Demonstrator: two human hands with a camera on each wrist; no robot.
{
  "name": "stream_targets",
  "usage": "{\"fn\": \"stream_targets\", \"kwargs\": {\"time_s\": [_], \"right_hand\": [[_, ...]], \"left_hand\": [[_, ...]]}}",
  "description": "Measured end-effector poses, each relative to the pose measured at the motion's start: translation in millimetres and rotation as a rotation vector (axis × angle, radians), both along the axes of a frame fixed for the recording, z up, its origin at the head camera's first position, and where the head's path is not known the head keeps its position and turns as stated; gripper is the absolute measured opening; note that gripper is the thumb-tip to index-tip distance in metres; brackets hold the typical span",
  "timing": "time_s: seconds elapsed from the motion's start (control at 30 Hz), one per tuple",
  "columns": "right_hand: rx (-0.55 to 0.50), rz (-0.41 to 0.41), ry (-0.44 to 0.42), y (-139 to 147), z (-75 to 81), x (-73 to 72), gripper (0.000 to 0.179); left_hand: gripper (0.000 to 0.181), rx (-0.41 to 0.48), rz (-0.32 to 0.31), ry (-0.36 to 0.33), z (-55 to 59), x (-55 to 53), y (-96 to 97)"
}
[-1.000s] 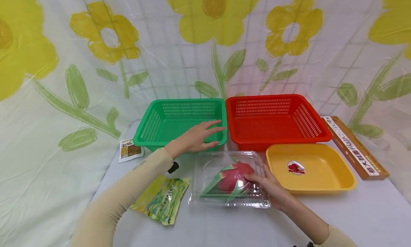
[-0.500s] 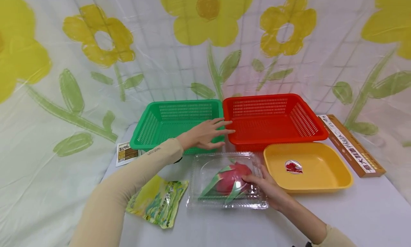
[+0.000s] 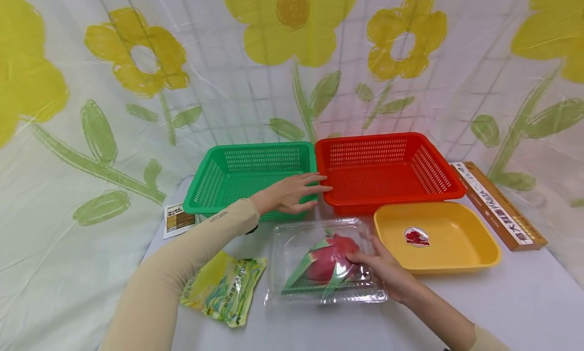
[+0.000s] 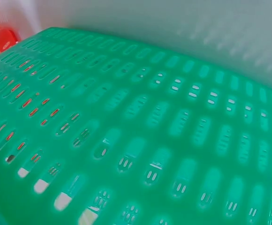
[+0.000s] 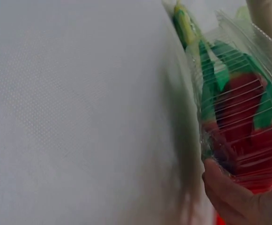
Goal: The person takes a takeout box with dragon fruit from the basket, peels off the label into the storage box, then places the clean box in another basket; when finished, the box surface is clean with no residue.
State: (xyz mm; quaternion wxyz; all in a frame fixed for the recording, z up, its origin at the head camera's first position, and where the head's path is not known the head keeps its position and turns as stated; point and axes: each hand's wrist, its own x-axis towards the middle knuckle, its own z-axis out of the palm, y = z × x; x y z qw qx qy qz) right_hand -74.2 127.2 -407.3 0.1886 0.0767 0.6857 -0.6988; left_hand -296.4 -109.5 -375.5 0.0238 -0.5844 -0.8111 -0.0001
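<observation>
My right hand (image 3: 388, 267) grips the right side of a clear plastic box (image 3: 285, 239), thumb on the lid. Inside the box lies a pink dragon fruit (image 3: 330, 259) with green leaf tips. The right wrist view also has the hand (image 5: 234, 194) at the box's edge, and the fruit (image 5: 246, 126) shows through the ribbed plastic. My left hand (image 3: 289, 192) is stretched over the front right corner of the green basket (image 3: 196, 210), fingers extended toward the red basket (image 3: 392, 199). Whether it touches a rim is unclear. Only the green basket's slotted wall (image 4: 126, 103) fills the left wrist view.
A yellow tray (image 3: 456, 244) sits right of the box, in front of the red basket. Beyond it lies a long brown pasta box (image 3: 502, 209). At left are a yellow-green packet (image 3: 225, 287) and a small white-and-brown packet (image 3: 179, 219). A flowered curtain (image 3: 255, 102) hangs behind.
My left hand has shifted right relative to the baskets, to the green basket's corner. The plastic box in my right hand has come slightly nearer to me. The head view has panned a little.
</observation>
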Motion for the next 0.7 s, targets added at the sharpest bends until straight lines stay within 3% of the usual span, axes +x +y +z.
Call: {"fn": "stream_targets", "kwargs": {"time_s": [0.23,0.5,0.63,0.7], "right_hand": [[-0.001,0.024,-0.016,19.7,21.1,5.4,0.075],[0.012,0.049,-0.013,38.7,46.5,4.8,0.078],[-0.028,0.074,0.010,53.9,56.1,3.6,0.075],[-0.075,0.103,0.037,64.5,59.8,2.0,0.065]], "left_hand": [[0.054,0.011,-0.018,-0.007,0.5,-0.7,-0.5],[0.054,0.026,0.026,-0.043,1.7,0.2,-4.4],[0.060,-0.003,0.025,-0.043,0.3,0.0,-2.9],[0.064,-0.010,0.027,-0.051,-1.0,0.0,-0.8]]}}
